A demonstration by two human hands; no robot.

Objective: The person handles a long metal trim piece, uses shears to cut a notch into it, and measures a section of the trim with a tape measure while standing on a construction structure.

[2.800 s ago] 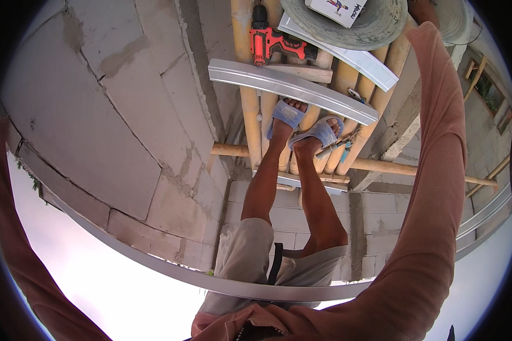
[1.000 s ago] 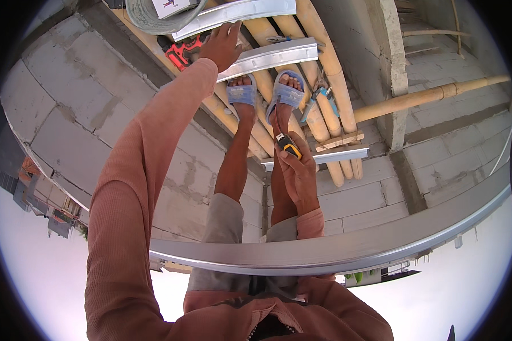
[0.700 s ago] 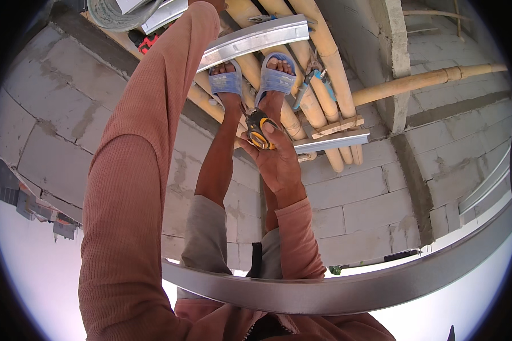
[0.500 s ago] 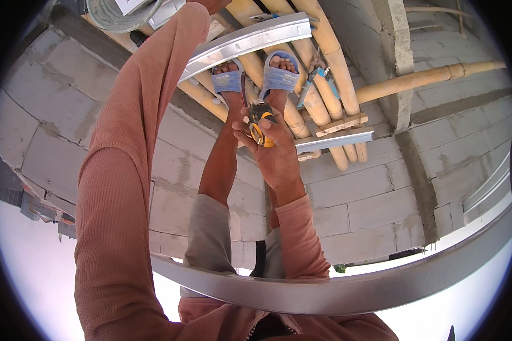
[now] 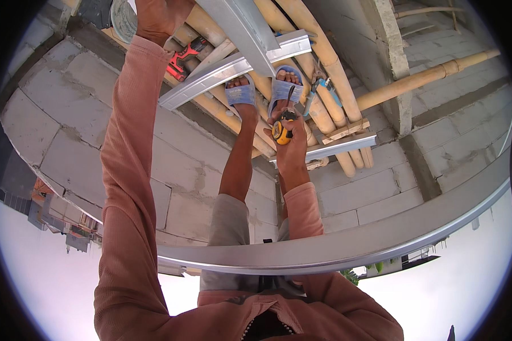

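My right hand (image 5: 293, 145) is closed around a yellow and black tape measure (image 5: 281, 134), held in front of my shins. A thin dark stick or strip (image 5: 290, 94) juts up from the same grip; its kind is unclear. My left arm stretches far forward, and my left hand (image 5: 159, 20) is at the top edge, where its fingers are mostly cut off. To the right of that hand, a grey metal channel (image 5: 242, 34) slants down from the top edge. It overlaps a silver metal profile (image 5: 227, 71) lying across bamboo poles by my feet.
My feet in blue sandals (image 5: 242, 94) stand on bamboo poles (image 5: 324, 113). A red and black power tool (image 5: 183, 59), blue-handled pliers (image 5: 324, 88) and a bucket (image 5: 123, 20) lie around. Block walls (image 5: 347, 196) surround me. A large grey metal beam (image 5: 335, 247) crosses before my waist.
More of my left hand has come into view at the top. The slanting grey channel and the red tool now show. My right hand with the tape measure has shifted slightly right in view.
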